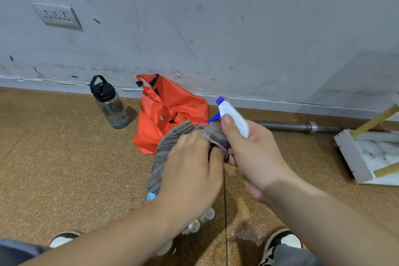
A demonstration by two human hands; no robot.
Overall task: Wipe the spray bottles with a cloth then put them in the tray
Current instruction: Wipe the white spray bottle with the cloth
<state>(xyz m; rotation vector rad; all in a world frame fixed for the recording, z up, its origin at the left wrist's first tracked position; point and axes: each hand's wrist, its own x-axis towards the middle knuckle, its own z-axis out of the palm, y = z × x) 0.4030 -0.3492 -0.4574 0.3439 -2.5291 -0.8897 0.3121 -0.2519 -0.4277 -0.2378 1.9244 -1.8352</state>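
My right hand [252, 155] grips a spray bottle [234, 117] by its white head, which has a blue nozzle and trigger; the thumb lies on top. A grey ribbed cloth [170, 142] is wrapped round the bottle's body, and my left hand [192, 166] holds it there. The body is hidden except for a light blue bit [151, 196] showing under the cloth. The white tray [354, 157] with yellowish handles sits on the floor at the right edge. Small pale bottles [201, 220] lie on the floor beneath my left forearm, mostly hidden.
An orange plastic bag [168, 114] lies against the wall behind my hands. A clear water bottle with a black lid [110, 103] stands to its left. A steel barbell bar [298, 126] runs along the wall at the right. My shoes [280, 244] are at the bottom.
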